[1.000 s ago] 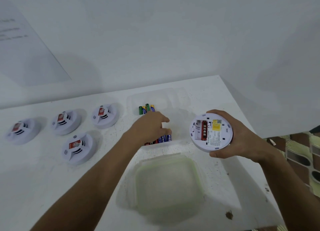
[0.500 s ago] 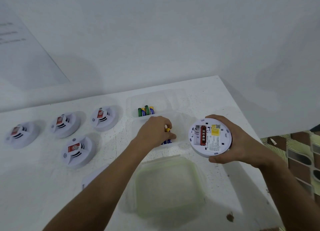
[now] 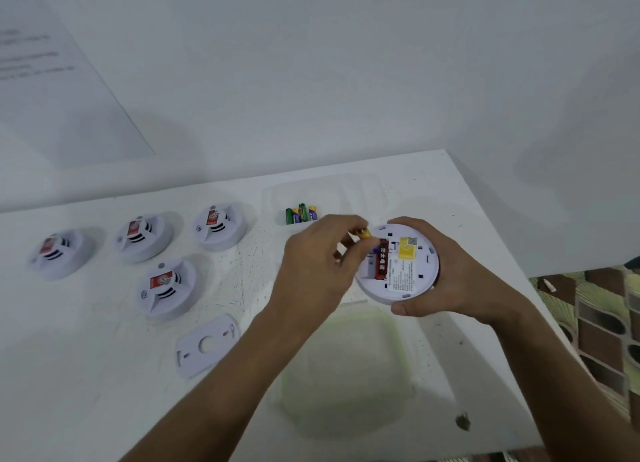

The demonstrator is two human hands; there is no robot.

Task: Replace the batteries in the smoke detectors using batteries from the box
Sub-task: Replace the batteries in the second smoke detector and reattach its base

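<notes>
My right hand (image 3: 460,281) grips a white smoke detector (image 3: 405,264) turned back-up, with a red battery (image 3: 381,260) lying in its open compartment. My left hand (image 3: 322,260) pinches a battery with a yellow end (image 3: 363,233) right at the compartment's left edge. The clear battery box (image 3: 367,191) stands behind my hands, with several green and blue batteries (image 3: 300,214) in its left part. Several other smoke detectors lie face-up on the left of the white table (image 3: 104,375), the nearest one (image 3: 166,288) in front of a row of three.
The detector's detached back plate (image 3: 207,344) lies on the table left of my left forearm. The box's green-rimmed lid (image 3: 360,375) lies near the front. The table's right edge runs just beyond my right arm, with patterned floor (image 3: 602,323) below.
My left hand has lifted a battery out of the box and carried it right to the detector. My right hand has held the detector roughly in place.
</notes>
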